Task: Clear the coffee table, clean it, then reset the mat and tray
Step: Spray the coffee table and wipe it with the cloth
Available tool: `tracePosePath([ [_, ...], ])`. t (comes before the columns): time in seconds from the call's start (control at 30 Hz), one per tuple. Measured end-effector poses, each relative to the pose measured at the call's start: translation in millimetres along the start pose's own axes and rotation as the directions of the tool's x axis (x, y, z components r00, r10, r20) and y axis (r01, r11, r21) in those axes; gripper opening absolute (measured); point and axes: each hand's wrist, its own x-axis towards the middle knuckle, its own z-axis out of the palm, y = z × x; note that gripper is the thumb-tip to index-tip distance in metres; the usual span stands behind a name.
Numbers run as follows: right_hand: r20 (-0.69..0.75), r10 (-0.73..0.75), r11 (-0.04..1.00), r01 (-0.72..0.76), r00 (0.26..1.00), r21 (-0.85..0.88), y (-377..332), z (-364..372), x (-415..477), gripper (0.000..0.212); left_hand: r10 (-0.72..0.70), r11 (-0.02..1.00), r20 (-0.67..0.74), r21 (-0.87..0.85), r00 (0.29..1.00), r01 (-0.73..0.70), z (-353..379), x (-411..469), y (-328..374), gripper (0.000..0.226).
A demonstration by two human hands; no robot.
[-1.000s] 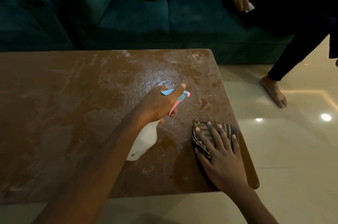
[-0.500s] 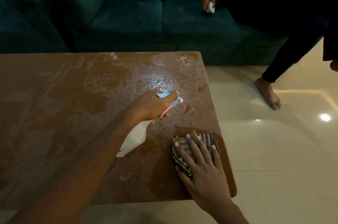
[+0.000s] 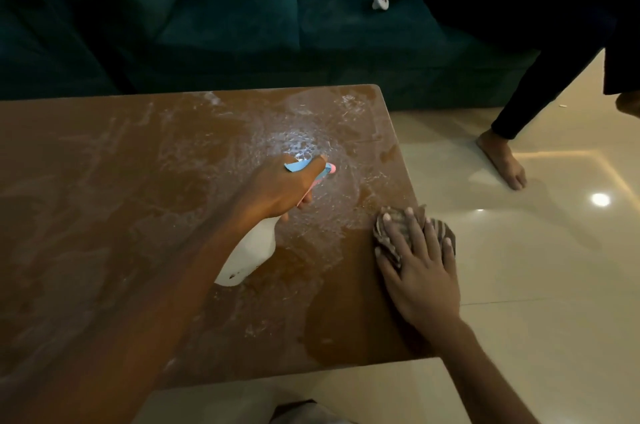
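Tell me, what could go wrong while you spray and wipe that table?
1. The cloth under the right hand sits right at the table edge, so it could slide off.
2. The spray bottle in the left hand points toward that side; mist might reach the shiny floor near a bare foot and make it slippery.

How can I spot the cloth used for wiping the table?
Look at the big brown coffee table in front of the green sofa, then go to its right edge. The cloth lies there, under the flat right hand. It is crumpled and striped brown, unlike the smooth white spray bottle that the left hand holds nearby.
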Motion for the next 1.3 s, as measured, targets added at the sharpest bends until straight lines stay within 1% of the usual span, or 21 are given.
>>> tracePosePath([
  [0.07, -0.005, 0.019, 1.000, -0.019, 1.000, -0.012, -11, -2, 42, 0.068, 0.006, 0.997, -0.030, -0.074, 1.000, -0.008, -7, -1, -9, 0.057],
  [0.13, 0.036, -0.019, 0.999, 0.021, 0.999, -0.038, -33, 0, 81, 0.063, -0.011, 0.990, -0.070, -0.143, 0.997, 0.000, -12, -3, -16, 0.056],
  [0.23, 0.099, -0.197, 0.976, 0.205, 0.975, -0.068, -72, 6, 90, 0.060, -0.020, 0.976, -0.129, -0.216, 0.991, -0.008, -19, -6, -20, 0.058],
  [0.3, 0.125, -0.346, 0.932, 0.356, 0.930, -0.068, -83, 10, 61, 0.061, -0.022, 0.973, -0.153, -0.229, 0.988, -0.014, -23, -10, -20, 0.062],
  [0.37, 0.125, -0.434, 0.895, 0.443, 0.892, -0.052, -71, 11, 23, 0.059, -0.029, 0.973, -0.175, -0.231, 0.984, -0.012, -26, -13, -20, 0.063],
  [0.4, 0.112, -0.438, 0.894, 0.445, 0.892, -0.052, -59, 10, 8, 0.058, -0.036, 0.974, -0.183, -0.228, 0.982, -0.007, -26, -14, -21, 0.062],
  [0.43, 0.093, -0.412, 0.907, 0.417, 0.907, -0.053, -44, 9, -1, 0.058, -0.040, 0.973, -0.187, -0.229, 0.982, -0.004, -26, -14, -20, 0.061],
  [0.5, 0.061, -0.290, 0.954, 0.293, 0.955, -0.054, -17, 3, 2, 0.056, -0.012, 0.972, -0.185, -0.232, 0.983, -0.032, -25, -13, -21, 0.061],
  [0.6, 0.042, -0.075, 0.995, 0.077, 0.996, -0.062, -1, -4, 42, 0.055, 0.001, 0.968, -0.170, -0.245, 0.985, -0.043, -23, -11, -25, 0.061],
  [0.67, 0.006, -0.011, 0.998, 0.012, 1.000, -0.066, -11, -4, 78, 0.056, -0.003, 0.966, -0.150, -0.254, 0.989, -0.036, -20, -9, -27, 0.061],
  [0.73, 0.028, -0.050, 0.996, 0.052, 0.998, -0.073, -36, 0, 106, 0.057, -0.011, 0.967, -0.138, -0.252, 0.990, -0.025, -19, -5, -27, 0.060],
  [0.83, 0.064, -0.246, 0.963, 0.251, 0.967, -0.094, -64, 5, 110, 0.059, -0.020, 0.975, -0.138, -0.220, 0.990, -0.011, -22, 2, -20, 0.057],
  [0.9, 0.083, -0.326, 0.938, 0.333, 0.942, -0.095, -61, 7, 95, 0.061, 0.005, 0.988, -0.148, -0.153, 0.989, -0.028, -25, 11, -13, 0.053],
  [0.93, 0.080, -0.326, 0.939, 0.333, 0.942, -0.087, -55, 7, 88, 0.060, 0.018, 0.992, -0.146, -0.118, 0.989, -0.035, -26, 16, -10, 0.050],
  [1.0, 0.068, -0.273, 0.958, 0.278, 0.960, -0.073, -44, 6, 78, 0.060, 0.026, 0.999, -0.137, -0.042, 0.990, -0.032, -25, 30, -3, 0.049],
  [1.07, 0.060, -0.200, 0.976, 0.204, 0.978, -0.072, -42, 6, 77, 0.060, 0.036, 0.999, -0.125, 0.036, 0.991, -0.032, -24, 50, 1, 0.054],
  [1.13, 0.047, -0.158, 0.985, 0.161, 0.986, -0.059, -44, 6, 76, 0.061, 0.042, 0.997, -0.092, 0.072, 0.995, -0.035, -23, 67, 5, 0.057],
  [1.3, 0.067, -0.126, 0.988, 0.131, 0.990, -0.077, -45, 4, 73, 0.062, 0.084, 0.984, -0.037, 0.160, 0.996, -0.077, -21, 88, 12, 0.050],
])
